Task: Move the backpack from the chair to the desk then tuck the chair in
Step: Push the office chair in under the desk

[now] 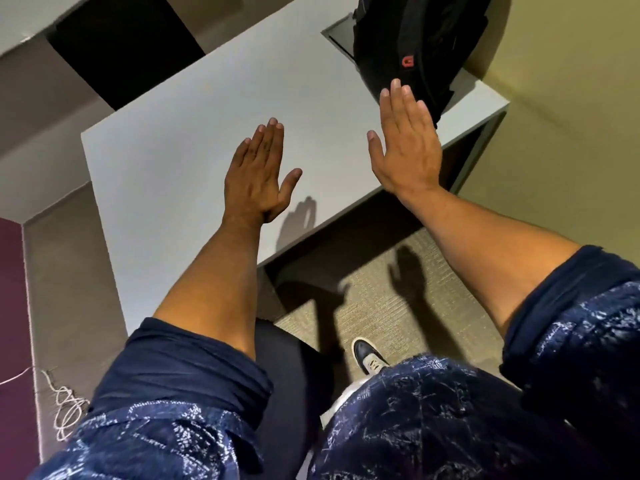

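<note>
A black backpack [412, 36] with a small red logo stands on the far right part of the grey desk [194, 133]. My right hand [405, 140] is held flat above the desk's front edge, fingers straight, its fingertips just short of the backpack's lower end. My left hand [258, 168] hovers flat over the middle of the desk, holding nothing. A dark rounded shape [298, 372] under my left arm, by the desk's near corner, looks like the chair's seat, mostly hidden by my sleeve.
Beige carpet [391, 289] lies under the desk opening, with my shoe [369, 355] on it. A white cable [65, 407] is coiled on the floor at the left by a purple panel [12, 289]. A dark recessed panel [341, 38] is set in the desk beside the backpack.
</note>
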`<action>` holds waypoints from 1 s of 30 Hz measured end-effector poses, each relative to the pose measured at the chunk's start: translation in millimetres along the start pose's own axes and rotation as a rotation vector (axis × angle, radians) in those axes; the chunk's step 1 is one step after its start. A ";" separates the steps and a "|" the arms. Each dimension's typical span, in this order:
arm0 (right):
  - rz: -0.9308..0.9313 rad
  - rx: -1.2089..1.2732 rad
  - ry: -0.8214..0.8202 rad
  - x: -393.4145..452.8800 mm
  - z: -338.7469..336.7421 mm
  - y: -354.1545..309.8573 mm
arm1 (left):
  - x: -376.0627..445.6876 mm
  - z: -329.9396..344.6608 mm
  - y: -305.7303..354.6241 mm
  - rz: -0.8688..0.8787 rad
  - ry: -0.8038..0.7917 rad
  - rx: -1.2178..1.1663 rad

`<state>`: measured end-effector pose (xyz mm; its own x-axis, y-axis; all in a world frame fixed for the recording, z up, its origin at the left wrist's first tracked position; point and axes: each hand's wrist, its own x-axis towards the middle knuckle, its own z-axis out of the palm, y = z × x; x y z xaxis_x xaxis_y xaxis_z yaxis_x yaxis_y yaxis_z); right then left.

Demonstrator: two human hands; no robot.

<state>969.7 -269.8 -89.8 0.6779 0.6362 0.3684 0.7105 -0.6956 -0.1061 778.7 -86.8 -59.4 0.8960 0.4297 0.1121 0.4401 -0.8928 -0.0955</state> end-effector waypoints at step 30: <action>-0.153 0.213 -0.193 -115.5 -52.4 26.0 | -138.5 -90.7 88.5 -0.153 -0.093 0.280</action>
<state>899.9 -378.8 -86.8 0.5686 0.7939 0.2154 0.8169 -0.5141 -0.2616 688.2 -237.6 6.3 0.8141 0.5780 0.0561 0.5575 -0.7508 -0.3542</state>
